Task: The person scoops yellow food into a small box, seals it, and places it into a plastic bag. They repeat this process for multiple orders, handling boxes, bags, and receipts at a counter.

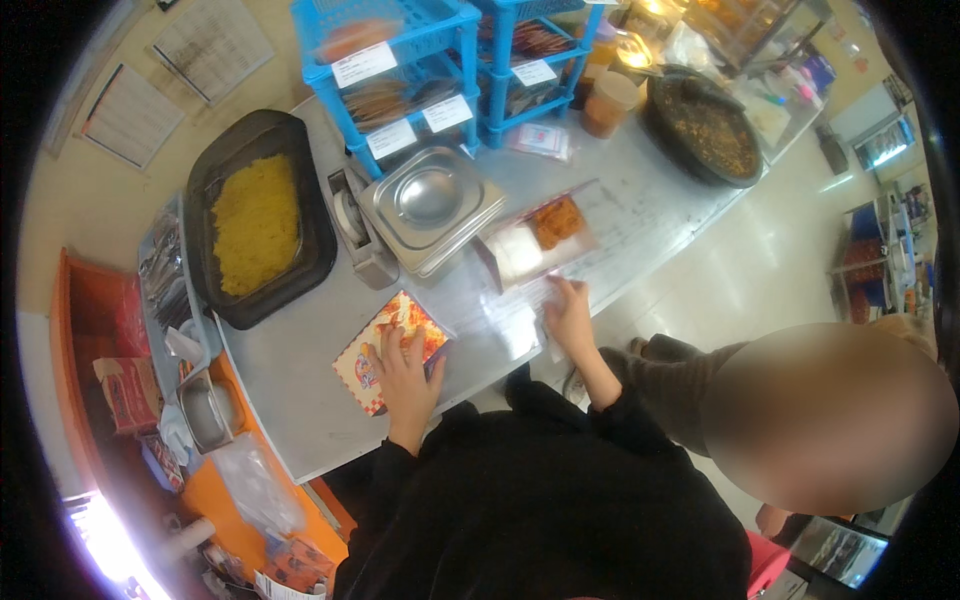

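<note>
My left hand (pixel 407 373) rests spread on top of a printed cardboard food box (pixel 390 352), whose lid is closed, on the metal table (pixel 300 420). My right hand (pixel 568 313), blurred, is at the near edge of an open food box (pixel 504 279); whether its fingers pinch anything is unclear. In that box lie a white wrapped portion (pixel 514 250) on the left and a piece of browned fried food (pixel 557 222) on the right.
Stacked steel lids (pixel 442 202), a tape dispenser (pixel 364 240) and a black pan of yellow rice (pixel 259 225) stand left. Blue tiered baskets (pixel 390 52) are behind. A dark pan (pixel 705 127) stands back right. Another person (pixel 675 390) is close on my right.
</note>
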The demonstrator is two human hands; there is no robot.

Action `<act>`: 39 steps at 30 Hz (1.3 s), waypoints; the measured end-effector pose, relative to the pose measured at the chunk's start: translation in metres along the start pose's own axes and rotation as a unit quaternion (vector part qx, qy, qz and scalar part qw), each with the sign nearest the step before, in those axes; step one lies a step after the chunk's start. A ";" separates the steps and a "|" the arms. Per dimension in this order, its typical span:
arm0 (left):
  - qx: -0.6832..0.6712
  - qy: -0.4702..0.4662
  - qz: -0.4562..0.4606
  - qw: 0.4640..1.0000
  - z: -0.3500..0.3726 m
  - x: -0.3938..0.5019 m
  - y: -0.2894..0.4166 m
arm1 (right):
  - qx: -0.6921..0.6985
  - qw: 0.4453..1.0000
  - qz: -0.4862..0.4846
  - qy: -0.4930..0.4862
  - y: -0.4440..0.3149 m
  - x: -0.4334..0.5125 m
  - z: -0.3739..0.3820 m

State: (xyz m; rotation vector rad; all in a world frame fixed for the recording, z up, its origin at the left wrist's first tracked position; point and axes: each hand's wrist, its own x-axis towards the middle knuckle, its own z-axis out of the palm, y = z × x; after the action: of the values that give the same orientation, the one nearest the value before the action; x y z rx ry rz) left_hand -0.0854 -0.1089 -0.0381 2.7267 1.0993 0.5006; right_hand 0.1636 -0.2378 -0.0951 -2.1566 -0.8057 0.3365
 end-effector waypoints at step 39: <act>-0.285 0.162 0.032 0.944 0.080 0.051 0.091 | -0.205 0.960 -0.116 -0.150 0.040 0.064 0.003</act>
State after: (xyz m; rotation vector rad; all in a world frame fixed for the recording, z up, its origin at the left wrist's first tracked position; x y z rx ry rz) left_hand 0.0367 -0.1401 -0.0758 2.2155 0.7632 1.1129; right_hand 0.2280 -0.2137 -0.1257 -2.3861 -1.3926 0.4078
